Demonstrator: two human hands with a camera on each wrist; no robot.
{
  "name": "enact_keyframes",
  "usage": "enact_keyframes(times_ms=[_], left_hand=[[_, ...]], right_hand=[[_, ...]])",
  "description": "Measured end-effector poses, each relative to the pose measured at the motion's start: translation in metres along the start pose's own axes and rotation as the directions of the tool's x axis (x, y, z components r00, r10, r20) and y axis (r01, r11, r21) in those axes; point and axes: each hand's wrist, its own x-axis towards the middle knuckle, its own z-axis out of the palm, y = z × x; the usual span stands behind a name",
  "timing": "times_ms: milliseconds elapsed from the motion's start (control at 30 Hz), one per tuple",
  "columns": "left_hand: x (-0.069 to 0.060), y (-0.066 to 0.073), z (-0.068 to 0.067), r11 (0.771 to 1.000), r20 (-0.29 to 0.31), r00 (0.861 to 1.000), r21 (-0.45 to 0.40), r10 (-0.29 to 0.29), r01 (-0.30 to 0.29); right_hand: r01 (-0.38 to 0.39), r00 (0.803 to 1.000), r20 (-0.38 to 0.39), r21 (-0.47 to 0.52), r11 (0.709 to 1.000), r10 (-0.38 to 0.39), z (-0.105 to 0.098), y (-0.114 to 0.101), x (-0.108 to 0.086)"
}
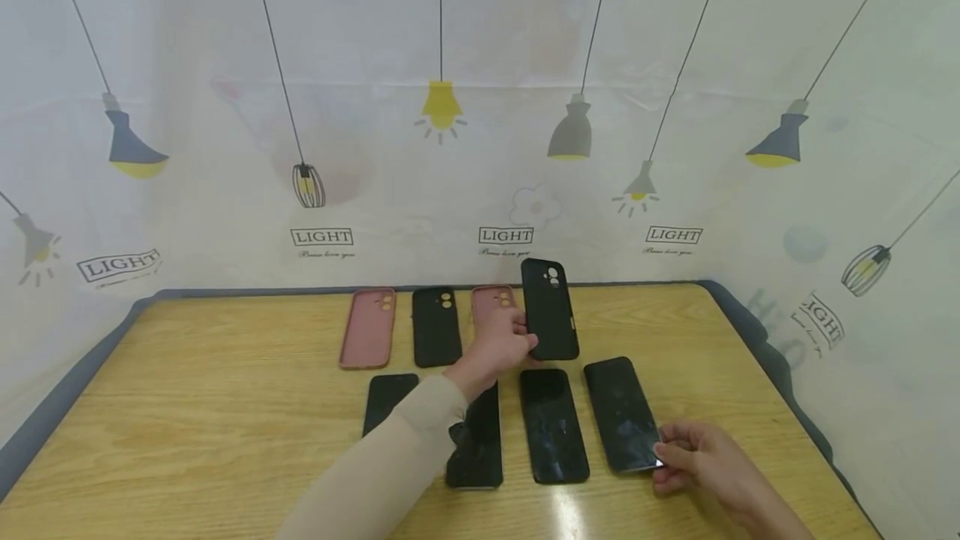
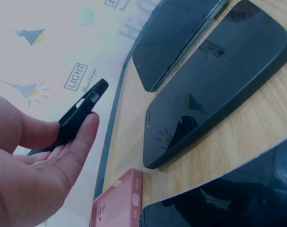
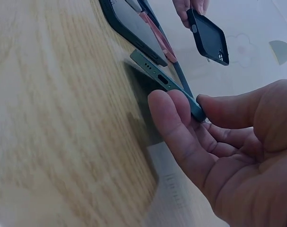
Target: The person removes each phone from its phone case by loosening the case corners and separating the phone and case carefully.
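Note:
My left hand [image 1: 501,342] pinches a black phone case [image 1: 551,311] by its side, raised above the far part of the table. The inside of the case faces me in the head view, its camera cutout at the top. At the right, my right hand [image 1: 697,461] grips the lower right corner of a smartphone [image 1: 621,415] between thumb and fingers. The right wrist view shows that phone's greenish bottom edge [image 3: 162,78] with its charging port, tilted up off the table. Left of it lies another dark phone [image 1: 555,426], screen up.
In the back row lie a pink case [image 1: 367,328], a black case [image 1: 437,327] and a second pink case [image 1: 492,298], partly behind my left hand. Two more phones, one dark [image 1: 386,394] and one [image 1: 480,448] under my left forearm, lie nearer. A printed curtain [image 1: 375,107] hangs behind the table.

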Motion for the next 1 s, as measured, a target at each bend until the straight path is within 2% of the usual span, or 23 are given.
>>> enact_keyframes(times_ms=[167,300,467,633,767,1000], left_hand=[[0.001,-0.002,0.001,0.999,0.017,1.0,-0.044,-0.006,0.007],[0.0,-0.002,0.001,0.999,0.015,1.0,-0.042,-0.009,0.01],[0.0,-0.001,0.001,1.0,0.006,1.0,-0.004,-0.021,0.021],[-0.002,0.0,0.0,0.999,-0.005,1.0,0.039,-0.027,0.027],[-0.001,0.0,0.001,0.999,0.002,0.999,0.02,-0.036,0.036],[0.0,-0.002,0.005,0.99,0.053,0.996,-0.123,-0.069,0.075]], right_hand=[[-0.027,1.0,0.012,0.012,1.0,0.027,-0.001,0.002,0.001],[-0.042,0.999,0.001,-0.014,0.999,0.042,-0.001,0.004,0.002],[-0.039,0.999,-0.039,-0.121,0.992,0.035,0.0,0.003,0.004],[-0.06,0.993,-0.112,-0.277,0.959,0.029,0.004,-0.002,0.005],[-0.062,0.992,-0.126,-0.362,0.93,0.017,0.008,-0.006,0.004],[-0.066,0.994,-0.103,-0.464,0.883,0.02,0.009,-0.013,0.005]])
